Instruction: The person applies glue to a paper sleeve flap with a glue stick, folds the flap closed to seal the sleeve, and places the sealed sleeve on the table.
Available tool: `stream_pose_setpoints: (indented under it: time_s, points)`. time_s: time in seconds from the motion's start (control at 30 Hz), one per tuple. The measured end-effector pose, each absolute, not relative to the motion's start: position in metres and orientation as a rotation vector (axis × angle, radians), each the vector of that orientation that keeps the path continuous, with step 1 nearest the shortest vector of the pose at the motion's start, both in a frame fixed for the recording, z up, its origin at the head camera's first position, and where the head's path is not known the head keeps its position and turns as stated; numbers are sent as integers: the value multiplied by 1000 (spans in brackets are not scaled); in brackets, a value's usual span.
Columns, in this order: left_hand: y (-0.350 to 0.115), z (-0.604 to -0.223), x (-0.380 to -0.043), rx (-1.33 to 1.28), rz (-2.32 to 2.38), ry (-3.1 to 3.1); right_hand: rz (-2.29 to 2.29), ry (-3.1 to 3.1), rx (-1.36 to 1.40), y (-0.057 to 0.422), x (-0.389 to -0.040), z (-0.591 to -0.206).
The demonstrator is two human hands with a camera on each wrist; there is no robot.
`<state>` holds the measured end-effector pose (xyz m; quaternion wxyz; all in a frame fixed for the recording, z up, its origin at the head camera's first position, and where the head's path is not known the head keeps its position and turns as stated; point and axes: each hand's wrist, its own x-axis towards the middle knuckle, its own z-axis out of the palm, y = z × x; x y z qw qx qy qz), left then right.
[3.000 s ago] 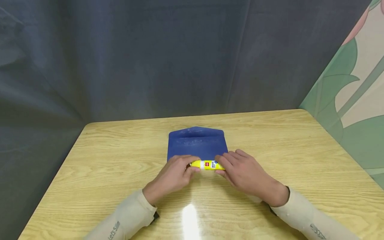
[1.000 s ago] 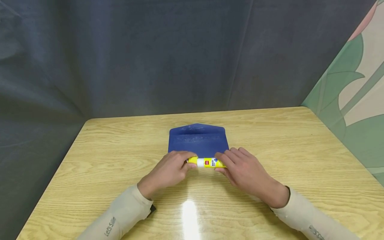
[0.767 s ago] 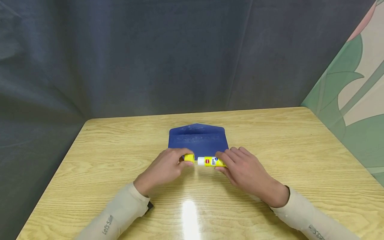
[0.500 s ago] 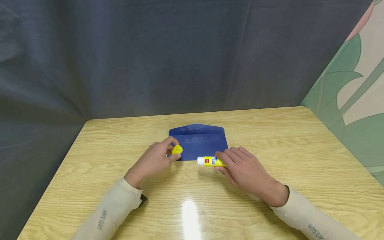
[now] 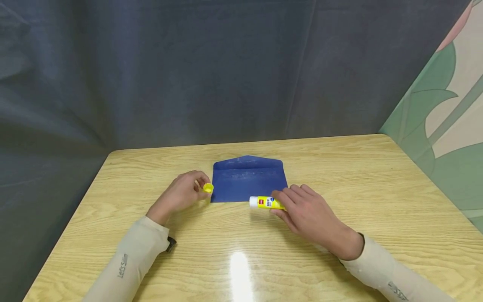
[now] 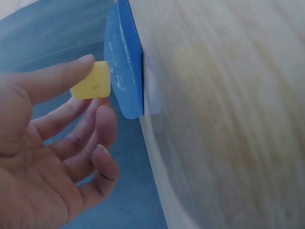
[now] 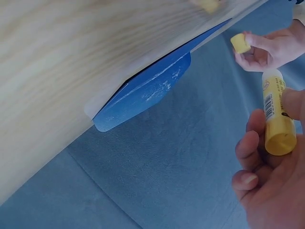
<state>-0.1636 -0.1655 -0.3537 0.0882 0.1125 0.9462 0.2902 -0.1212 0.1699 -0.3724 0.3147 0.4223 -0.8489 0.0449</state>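
Note:
My left hand [image 5: 183, 191] pinches a yellow glue stick cap [image 5: 208, 188] between thumb and fingers, beside the left edge of a dark blue envelope [image 5: 249, 186]. In the left wrist view the cap [image 6: 91, 85] is held above the table, the other fingers loosely bent. My right hand [image 5: 307, 214] grips the yellow and white glue stick [image 5: 264, 202], its white end facing left, just in front of the envelope's lower right corner. The envelope lies with its flap [image 5: 247, 162] raised away from me, and whitish glue smears [image 7: 159, 88] show on the flap.
The wooden table [image 5: 158, 167] extends all round the envelope, with a bright light reflection near its front. A dark grey curtain [image 5: 211, 75] hangs behind and to the left. On the right stands a wall [image 5: 460, 176] painted with green leaves.
My left hand has pulled the cap off the glue stick and carried it left, to the envelope's left edge. The right hand still holds the glue stick in nearly the same place.

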Motion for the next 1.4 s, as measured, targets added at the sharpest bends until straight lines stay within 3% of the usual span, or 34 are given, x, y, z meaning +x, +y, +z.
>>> stream_pose_setpoints:
  time_s: [0.57,0.97,1.4]
  points:
    - [-125,-363,-141,740,740,2763,166,-2326,1032,174,-124,-370]
    - [-102,-367,-123,1036,391,2805,163,-2344,1029,173,-124,-371]
    - [-94,-366,-119,1099,281,2803,169,-2343,1032,173,-122,-371]
